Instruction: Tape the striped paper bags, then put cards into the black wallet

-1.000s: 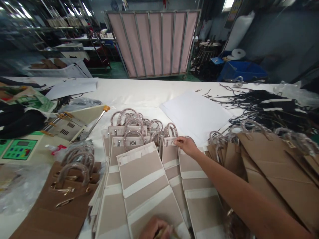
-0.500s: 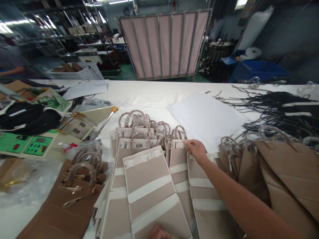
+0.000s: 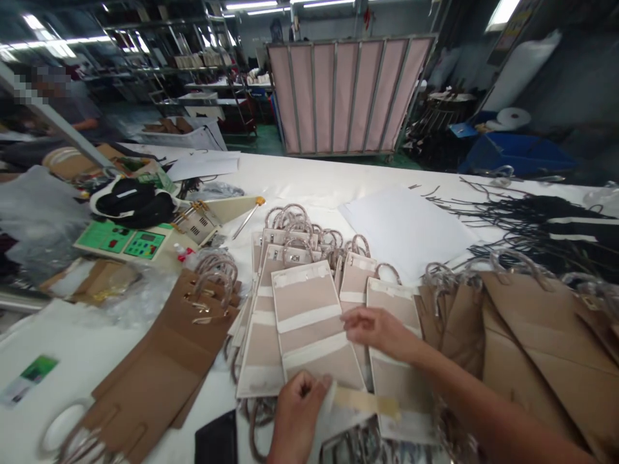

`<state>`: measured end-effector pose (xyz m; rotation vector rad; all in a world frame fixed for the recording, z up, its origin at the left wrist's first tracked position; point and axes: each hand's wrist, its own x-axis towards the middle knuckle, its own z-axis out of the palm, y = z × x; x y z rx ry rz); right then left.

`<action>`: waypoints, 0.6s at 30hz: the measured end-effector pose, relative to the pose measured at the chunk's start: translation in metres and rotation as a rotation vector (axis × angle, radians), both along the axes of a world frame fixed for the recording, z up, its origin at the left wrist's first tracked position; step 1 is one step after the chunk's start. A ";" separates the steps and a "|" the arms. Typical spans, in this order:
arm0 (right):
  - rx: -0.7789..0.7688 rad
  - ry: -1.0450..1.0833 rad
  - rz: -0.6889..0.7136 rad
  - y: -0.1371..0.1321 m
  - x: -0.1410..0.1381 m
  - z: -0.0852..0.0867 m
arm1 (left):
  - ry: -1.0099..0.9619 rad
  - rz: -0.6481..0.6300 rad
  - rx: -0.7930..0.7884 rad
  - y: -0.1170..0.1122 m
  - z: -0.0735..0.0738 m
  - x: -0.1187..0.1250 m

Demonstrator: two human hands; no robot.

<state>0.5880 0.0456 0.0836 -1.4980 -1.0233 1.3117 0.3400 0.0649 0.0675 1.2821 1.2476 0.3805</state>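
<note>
Beige bag panels (image 3: 309, 293) with pale cross strips lie overlapped in front of me, several with plastic-wrapped handles (image 3: 294, 222) at their far ends. My left hand (image 3: 298, 406) is closed near the close edge of the top panel. From its fingers a pale yellowish strip of tape (image 3: 362, 399) reaches to the right, blurred. Over the right edge of the same panel hovers my right hand (image 3: 380, 330), fingers loosely bent and slightly apart, with nothing visible in them. Another beige panel (image 3: 399, 377) lies beneath the right wrist.
Brown bags (image 3: 159, 341) lie on the left, and more brown bags (image 3: 527, 322) on the right. A machine with a green control panel (image 3: 123, 240) stands at left. White sheets (image 3: 406, 229) and dark cords (image 3: 527, 212) are behind. A person (image 3: 72, 109) is at far left.
My right hand has come back from the far end of a beige panel toward me. My left hand has moved further into view, with the tape strip now showing. The view has shifted left and down.
</note>
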 end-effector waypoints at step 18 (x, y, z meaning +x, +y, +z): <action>0.165 -0.560 0.157 -0.091 -0.096 0.039 | -0.036 -0.237 0.457 -0.046 0.050 -0.041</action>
